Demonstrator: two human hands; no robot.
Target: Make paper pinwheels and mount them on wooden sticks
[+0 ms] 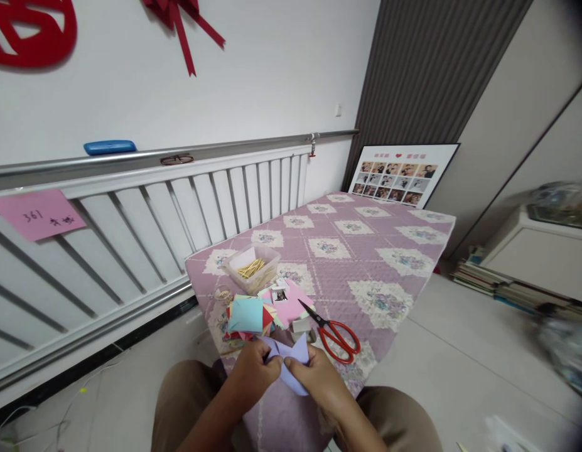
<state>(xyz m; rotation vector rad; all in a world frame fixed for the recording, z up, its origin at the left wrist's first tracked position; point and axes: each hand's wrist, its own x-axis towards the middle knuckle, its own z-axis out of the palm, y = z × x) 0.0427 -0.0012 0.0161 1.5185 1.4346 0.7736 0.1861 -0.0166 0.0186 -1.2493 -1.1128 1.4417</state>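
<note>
A sheet of lavender paper [297, 349], partly folded with pointed corners standing up, is held between both hands above the near end of the table. My left hand [255, 367] pinches its left side, and my right hand [316, 376] grips the right side with the thumb on top. Just beyond my hands lies a stack of coloured paper squares [246, 314], light blue uppermost. Scissors [335, 333] with red handles rest to the right, blades apart from the paper in my hands. A small grey box [302, 328] sits between the scissors and the stack.
The table wears a purple floral cloth [328, 248]. On it stand a clear plastic box [272, 256] with yellow sticks [251, 268] and some pink paper [295, 301]. A white radiator [225, 198] runs along the left; a framed photo board [404, 176] leans at the far end.
</note>
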